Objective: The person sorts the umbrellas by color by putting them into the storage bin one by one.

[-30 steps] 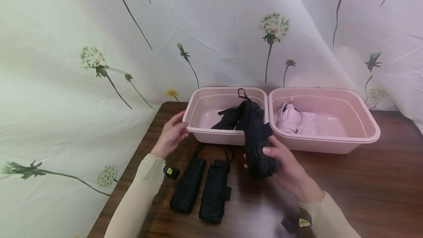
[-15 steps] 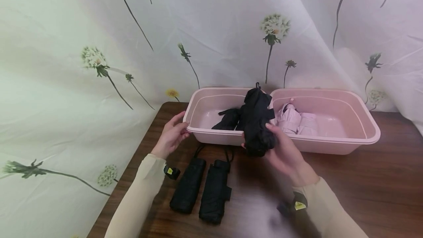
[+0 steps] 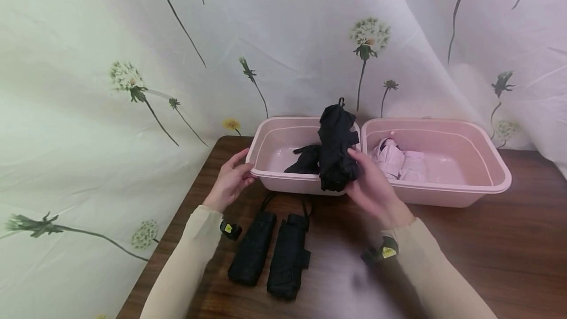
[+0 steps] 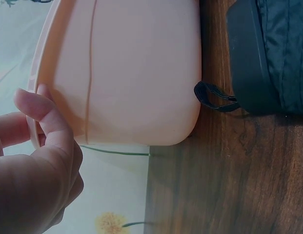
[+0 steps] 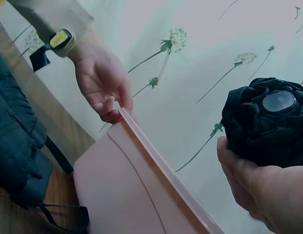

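My right hand [image 3: 375, 190] grips a black folded umbrella [image 3: 336, 137], held tilted over the right side of the left pink basin [image 3: 288, 183]. Its round end cap [image 5: 279, 101] shows in the right wrist view. At the basin's left front corner, my left hand [image 3: 230, 181] pinches the rim [image 4: 36, 63] between thumb and fingers. Inside that basin lies another black folded umbrella [image 3: 305, 160], partly hidden behind the held one. Two more black folded umbrellas, a left one [image 3: 252, 250] and a right one [image 3: 288, 257], lie side by side on the table in front.
A second pink basin [image 3: 443, 196] stands right beside the first, with pale pink folded umbrellas [image 3: 390, 159] in its left part. The brown wooden table [image 3: 487, 260] bears everything. Behind it hangs a white cloth [image 3: 301, 63] printed with dandelions.
My right hand has carried the black umbrella forward and slightly left, from the basin's front edge to above it. My left hand has stayed on the rim.
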The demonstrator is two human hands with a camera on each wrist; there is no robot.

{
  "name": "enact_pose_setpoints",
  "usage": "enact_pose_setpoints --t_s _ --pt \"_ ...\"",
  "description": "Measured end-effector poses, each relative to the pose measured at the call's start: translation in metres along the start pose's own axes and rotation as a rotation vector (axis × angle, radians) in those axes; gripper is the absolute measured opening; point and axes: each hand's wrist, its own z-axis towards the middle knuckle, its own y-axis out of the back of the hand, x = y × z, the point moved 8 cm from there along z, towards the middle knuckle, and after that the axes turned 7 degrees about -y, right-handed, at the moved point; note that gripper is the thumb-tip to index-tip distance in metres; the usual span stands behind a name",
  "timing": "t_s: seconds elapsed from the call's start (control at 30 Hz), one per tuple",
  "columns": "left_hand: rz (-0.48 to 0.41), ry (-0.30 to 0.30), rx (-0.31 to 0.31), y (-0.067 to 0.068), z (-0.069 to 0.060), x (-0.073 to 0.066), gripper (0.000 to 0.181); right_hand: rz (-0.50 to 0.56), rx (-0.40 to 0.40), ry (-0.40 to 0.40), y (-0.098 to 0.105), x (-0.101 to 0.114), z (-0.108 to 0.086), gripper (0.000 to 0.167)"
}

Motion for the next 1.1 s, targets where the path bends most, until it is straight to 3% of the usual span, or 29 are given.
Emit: enact_pose_setpoints --t_s 0.37,0.57,0.9,1.1 --pt "-0.011 -0.005 0.003 -0.001 0.002 0.0 0.057 -0.06 -0.094 -0.02 -0.002 0.001 0.03 0.054" --pt "-0.004 -0.006 -0.002 0.0 0.001 0.001 0.057 -0.151 -0.153 -0.029 0.0 0.001 0.044 0.056" --pt "-0.015 -0.011 0.004 0.0 0.001 0.003 0.056 -0.281 -0.306 -0.075 0.011 -0.006 0.054 0.07" --pt "-0.013 -0.014 0.007 0.0 0.001 0.003 0.057 -0.334 -0.316 -0.055 0.008 -0.007 0.059 0.068"
